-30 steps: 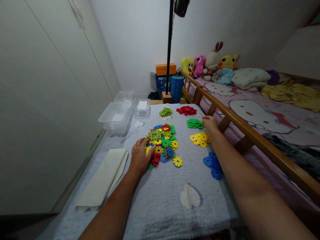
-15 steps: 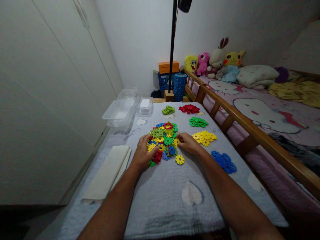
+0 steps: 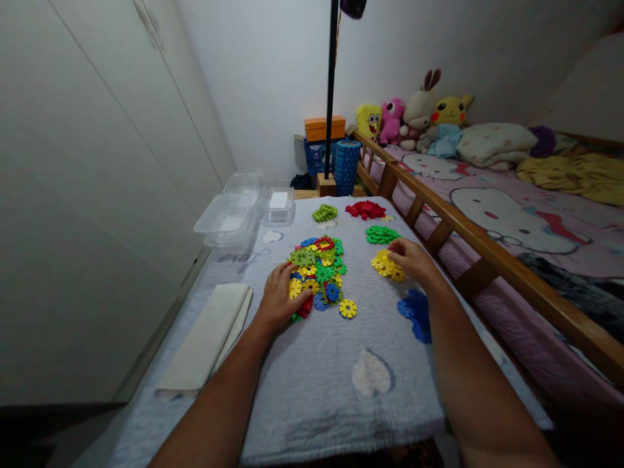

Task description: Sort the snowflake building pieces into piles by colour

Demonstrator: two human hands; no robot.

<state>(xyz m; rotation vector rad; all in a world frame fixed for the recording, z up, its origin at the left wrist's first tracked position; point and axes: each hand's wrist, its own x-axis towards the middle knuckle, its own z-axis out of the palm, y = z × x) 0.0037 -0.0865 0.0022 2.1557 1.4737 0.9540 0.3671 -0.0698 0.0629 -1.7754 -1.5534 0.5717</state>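
Our right hand [image 3: 413,263] is at the yellow pile [image 3: 384,266], on the bench's [image 3: 312,383] right side.

Nearest, the blue pile [image 3: 413,315] is partly hidden by our forearm; a loose yellow disc [image 3: 348,309] lies just beside the mixed pile [image 3: 324,270]. Our left hand [image 3: 280,296] is at that pile's left edge, fingers and thumb spread; light pressure there should stop pieces sliding. Our right fingers curl over the yellow, but we cannot tell whether they pinch a disc. We'd do best laying pieces low and flat, clear of the green pile [image 3: 383,234] beyond.
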